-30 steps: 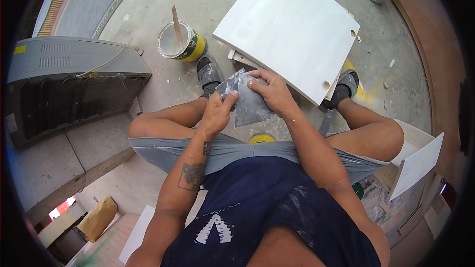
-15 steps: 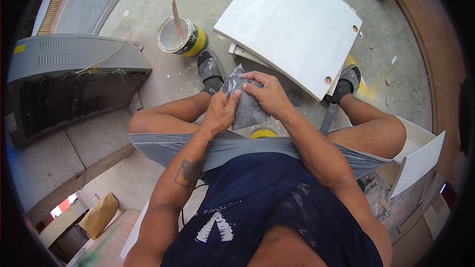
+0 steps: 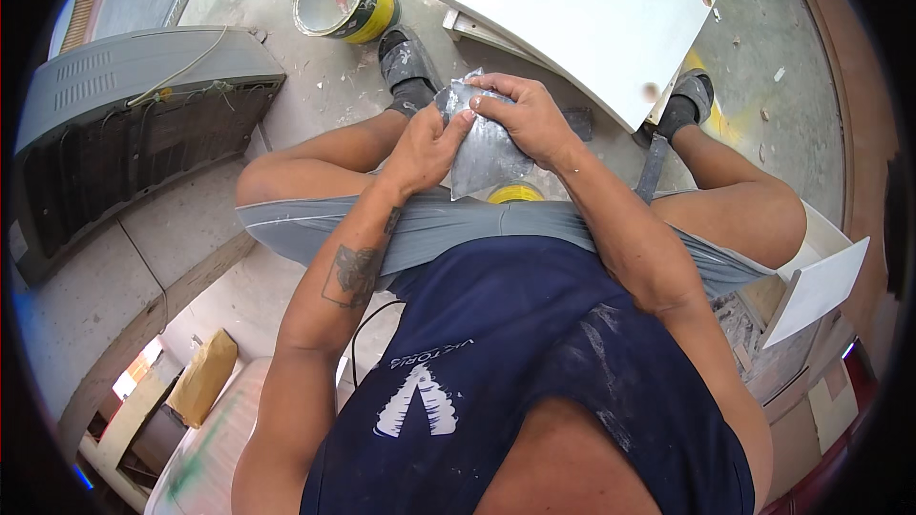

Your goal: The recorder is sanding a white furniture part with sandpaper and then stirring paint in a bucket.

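Note:
In front of my lap, both hands grip a dark grey sheet of sandpaper (image 3: 489, 164) smeared with white dust. My left hand (image 3: 423, 150) pinches its left edge with the thumb on top. My right hand (image 3: 528, 121) is closed on the upper right part, its thumb and bent index finger pressing the sheet close to the left thumb. The paper's upper end is bunched between the fingers and its lower part hangs loose. Fingers beneath the sheet are hidden.
Ahead lies a white panel (image 3: 563, 14) on other boards. A paint can (image 3: 370, 17) with a stick-like handle stands left of it. A yellow-topped can (image 3: 515, 193) sits between my legs. A grey appliance (image 3: 153, 114) stands at left, a dark flat bar (image 3: 652, 170) by my right leg.
The head view has tilted, so the floor things sit higher in the picture. Both hands keep hold of the sandpaper, whose surface now catches more light and looks more creased.

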`<state>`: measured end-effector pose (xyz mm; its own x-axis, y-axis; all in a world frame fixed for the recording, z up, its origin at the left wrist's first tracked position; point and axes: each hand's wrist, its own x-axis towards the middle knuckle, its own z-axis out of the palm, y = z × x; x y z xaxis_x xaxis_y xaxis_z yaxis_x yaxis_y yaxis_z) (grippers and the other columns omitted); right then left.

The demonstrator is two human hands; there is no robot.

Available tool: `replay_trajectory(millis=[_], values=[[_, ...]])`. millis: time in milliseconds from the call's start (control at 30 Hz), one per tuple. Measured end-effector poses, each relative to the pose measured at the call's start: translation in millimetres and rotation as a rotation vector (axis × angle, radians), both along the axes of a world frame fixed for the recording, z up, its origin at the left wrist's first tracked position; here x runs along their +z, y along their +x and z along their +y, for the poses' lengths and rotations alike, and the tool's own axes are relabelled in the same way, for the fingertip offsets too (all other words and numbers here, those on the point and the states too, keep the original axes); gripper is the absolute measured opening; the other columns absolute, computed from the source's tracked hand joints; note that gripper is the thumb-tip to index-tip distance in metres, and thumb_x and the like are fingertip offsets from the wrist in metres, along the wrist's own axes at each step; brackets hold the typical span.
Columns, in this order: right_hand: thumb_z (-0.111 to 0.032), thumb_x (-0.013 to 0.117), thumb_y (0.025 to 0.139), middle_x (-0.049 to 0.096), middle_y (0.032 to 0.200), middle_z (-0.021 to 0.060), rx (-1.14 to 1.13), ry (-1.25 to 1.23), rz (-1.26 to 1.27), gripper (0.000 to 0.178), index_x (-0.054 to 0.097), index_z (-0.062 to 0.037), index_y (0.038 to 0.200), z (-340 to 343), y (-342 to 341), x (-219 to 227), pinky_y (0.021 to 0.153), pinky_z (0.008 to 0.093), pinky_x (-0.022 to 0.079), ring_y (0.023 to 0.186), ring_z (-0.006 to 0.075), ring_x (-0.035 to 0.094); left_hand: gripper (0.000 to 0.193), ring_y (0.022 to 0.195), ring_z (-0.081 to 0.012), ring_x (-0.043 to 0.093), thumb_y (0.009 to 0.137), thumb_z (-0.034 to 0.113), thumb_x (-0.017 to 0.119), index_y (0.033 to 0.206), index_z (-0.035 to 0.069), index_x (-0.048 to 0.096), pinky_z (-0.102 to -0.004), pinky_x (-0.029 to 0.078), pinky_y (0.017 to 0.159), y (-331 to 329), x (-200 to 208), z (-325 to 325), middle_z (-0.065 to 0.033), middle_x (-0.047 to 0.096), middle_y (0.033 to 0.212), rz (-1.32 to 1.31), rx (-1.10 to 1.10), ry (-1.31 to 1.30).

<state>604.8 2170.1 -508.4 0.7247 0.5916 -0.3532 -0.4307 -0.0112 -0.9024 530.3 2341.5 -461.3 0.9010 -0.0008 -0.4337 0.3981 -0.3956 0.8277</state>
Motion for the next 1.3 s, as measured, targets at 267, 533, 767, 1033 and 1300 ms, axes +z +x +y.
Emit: replay_trajectory(millis=[267, 533, 767, 1033, 1300], values=[[-0.020, 0.067, 0.091, 0.072, 0.100, 0.0076, 0.017, 0.013, -0.012, 0.035, 0.071, 0.0012, 0.118, -1, -7, -1, 0.081, 0.0284, 0.052, 0.086, 0.0117, 0.063, 0.035, 0.080, -0.0139, 0.058, 0.107, 0.030, 0.050, 0.112, -0.003, 0.062, -0.0342, 0.050, 0.076, -3, -5, 3, -0.0086, 0.067, 0.086, 0.042, -0.017, -0.134], [-0.019, 0.067, 0.091, 0.072, 0.100, 0.0066, 0.047, 0.003, 0.068, 0.034, 0.071, 0.0001, 0.119, -2, -9, 1, 0.081, 0.0280, 0.052, 0.087, 0.0115, 0.064, 0.034, 0.083, -0.0100, 0.056, 0.107, 0.027, 0.048, 0.114, -0.004, 0.061, -0.0320, 0.049, 0.077, -6, -10, 6, -0.0037, 0.066, 0.089, 0.089, -0.053, -0.246], [-0.018, 0.066, 0.091, 0.072, 0.099, 0.0057, 0.077, -0.021, 0.028, 0.033, 0.071, -0.0010, 0.119, -2, -7, 3, 0.079, 0.0272, 0.051, 0.086, 0.0099, 0.063, 0.035, 0.084, -0.0076, 0.056, 0.107, 0.029, 0.048, 0.113, -0.003, 0.062, -0.0287, 0.049, 0.076, -5, -10, 9, -0.0013, 0.066, 0.090, 0.177, -0.055, -0.271], [-0.016, 0.067, 0.092, 0.072, 0.100, 0.0055, 0.080, 0.058, 0.096, 0.033, 0.070, 0.0007, 0.120, -2, 0, 14, 0.077, 0.0255, 0.052, 0.084, 0.0083, 0.064, 0.029, 0.086, -0.0077, 0.061, 0.105, 0.024, 0.052, 0.117, 0.000, 0.062, -0.0263, 0.051, 0.077, -7, 3, 0, -0.0010, 0.066, 0.100, 0.248, 0.133, -0.502], [-0.016, 0.066, 0.092, 0.072, 0.097, 0.0050, 0.069, -0.005, 0.154, 0.033, 0.070, 0.0018, 0.120, -12, 20, 13, 0.074, 0.0243, 0.052, 0.081, 0.0081, 0.064, 0.026, 0.089, -0.0099, 0.064, 0.097, 0.012, 0.056, 0.118, -0.002, 0.063, -0.0253, 0.052, 0.079, -9, 11, 16, -0.0029, 0.068, 0.100, 0.289, 0.083, -0.456]])
